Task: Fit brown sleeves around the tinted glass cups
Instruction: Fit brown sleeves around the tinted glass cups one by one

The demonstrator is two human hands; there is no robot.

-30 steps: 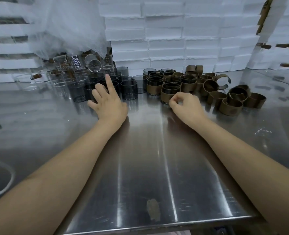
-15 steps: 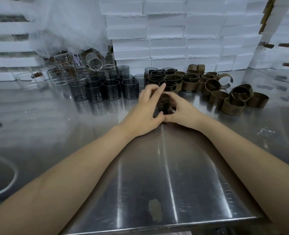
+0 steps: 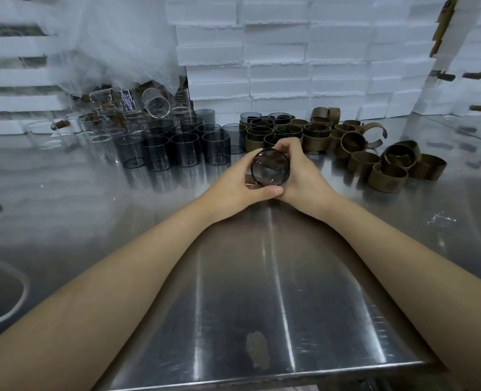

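Sideways, left hand (image 3: 233, 185) and right hand (image 3: 304, 176) grip the cup (image 3: 270, 168), end facing camera.

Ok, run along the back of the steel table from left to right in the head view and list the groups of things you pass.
clear glass cups → bare tinted glass cups → sleeved tinted cups → loose brown sleeves

Left grip (image 3: 233, 182), right grip (image 3: 304, 179) bare; left forearm (image 3: 120, 277), right forearm (image 3: 388, 249) bare to frame edge; left thumbnail (image 3: 275, 190) short.
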